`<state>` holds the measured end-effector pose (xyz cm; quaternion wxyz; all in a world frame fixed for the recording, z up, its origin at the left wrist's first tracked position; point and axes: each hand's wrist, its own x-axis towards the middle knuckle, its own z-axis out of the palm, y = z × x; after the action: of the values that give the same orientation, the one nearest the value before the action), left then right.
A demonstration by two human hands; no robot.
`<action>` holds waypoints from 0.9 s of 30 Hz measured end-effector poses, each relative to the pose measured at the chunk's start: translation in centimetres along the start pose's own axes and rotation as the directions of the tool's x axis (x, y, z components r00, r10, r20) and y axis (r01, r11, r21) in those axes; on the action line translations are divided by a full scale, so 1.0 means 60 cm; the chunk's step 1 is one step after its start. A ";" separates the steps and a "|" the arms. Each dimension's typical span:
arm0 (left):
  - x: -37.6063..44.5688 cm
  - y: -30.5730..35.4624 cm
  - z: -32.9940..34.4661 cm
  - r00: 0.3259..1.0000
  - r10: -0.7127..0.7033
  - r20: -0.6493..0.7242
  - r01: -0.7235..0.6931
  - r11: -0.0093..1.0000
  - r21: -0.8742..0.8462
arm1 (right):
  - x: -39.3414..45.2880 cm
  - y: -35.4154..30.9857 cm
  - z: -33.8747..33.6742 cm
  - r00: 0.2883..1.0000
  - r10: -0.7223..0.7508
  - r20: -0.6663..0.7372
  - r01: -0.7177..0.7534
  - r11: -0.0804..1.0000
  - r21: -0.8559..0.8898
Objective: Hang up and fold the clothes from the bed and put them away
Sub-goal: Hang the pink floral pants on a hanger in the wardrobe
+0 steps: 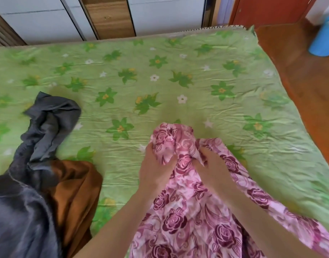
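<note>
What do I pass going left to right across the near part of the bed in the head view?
Dark grey crumpled garment → rust-brown satin cloth → left hand → right hand, both gripping the pink rose-print fabric → bare green floral bedsheet.

pink rose garment (188, 211): bottom edge cuts it | grey garment (29, 192): cut off bottom-left
</note>
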<state>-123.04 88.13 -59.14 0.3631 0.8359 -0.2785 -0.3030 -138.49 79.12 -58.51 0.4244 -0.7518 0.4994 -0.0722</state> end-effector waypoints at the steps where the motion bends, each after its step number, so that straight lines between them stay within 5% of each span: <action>1: -0.014 0.013 -0.012 0.999 -0.049 0.021 0.051 0.993 -0.108 | -0.023 -0.008 -0.006 1.000 -0.021 -0.014 0.022 1.000 0.017; 6: -0.097 0.066 -0.095 0.995 -0.082 0.050 0.095 0.921 -0.378 | -0.139 -0.057 -0.055 0.997 -0.055 -0.049 0.060 0.991 0.120; 14: -0.287 0.179 -0.210 0.999 0.037 0.025 -0.026 0.942 -0.335 | -0.321 -0.118 -0.124 0.990 -0.122 -0.073 0.131 0.982 0.134; 21: -0.502 0.238 -0.289 0.961 0.272 -0.041 -0.275 0.935 -0.225 | -0.474 -0.157 -0.181 0.975 -0.209 0.077 0.197 0.971 0.135; 27: -0.689 0.263 -0.362 0.956 0.295 -0.012 -0.291 0.938 -0.187 | -0.515 -0.179 -0.218 0.993 -0.116 -0.002 0.102 0.863 0.494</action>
<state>-138.86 116.81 -22.31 0.4787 0.7448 -0.3732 -0.2773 -153.20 98.35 -32.88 0.6044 -0.6465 0.4151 -0.2107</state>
